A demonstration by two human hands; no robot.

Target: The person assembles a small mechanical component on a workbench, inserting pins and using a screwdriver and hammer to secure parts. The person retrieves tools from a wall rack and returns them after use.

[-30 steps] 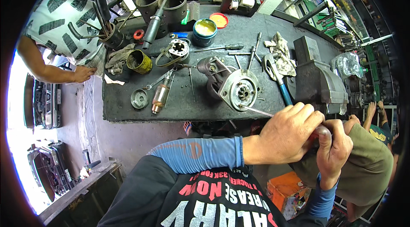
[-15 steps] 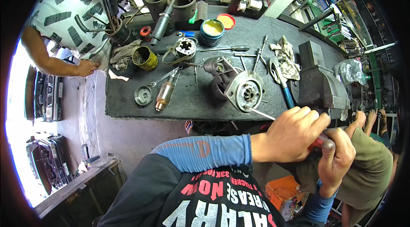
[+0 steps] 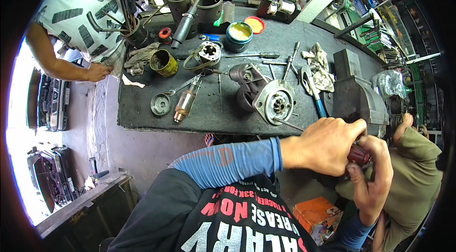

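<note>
Dark-red screwdriver handle point(image 3: 358, 154) sits clamped in both your fists, left hand point(image 3: 323, 145) over right hand point(image 3: 368, 181); its shaft runs up-left (thin, steel) to the starter motor point(image 3: 266, 98).

Dark-red screwdriver handle point(image 3: 358, 155), blue sleeve point(image 3: 228, 159) — yellow-filled tin point(image 3: 239, 33), orange box point(image 3: 317, 214), grey workbench point(image 3: 142, 105).

The left hand point(image 3: 325, 145) and right hand point(image 3: 368, 181) cover most of the red handle point(image 3: 359, 155), so its whole shape is hidden. The thin metal rod point(image 3: 287, 124) goes under the left hand. The far person's point(image 3: 78, 12) head is cut off.
</note>
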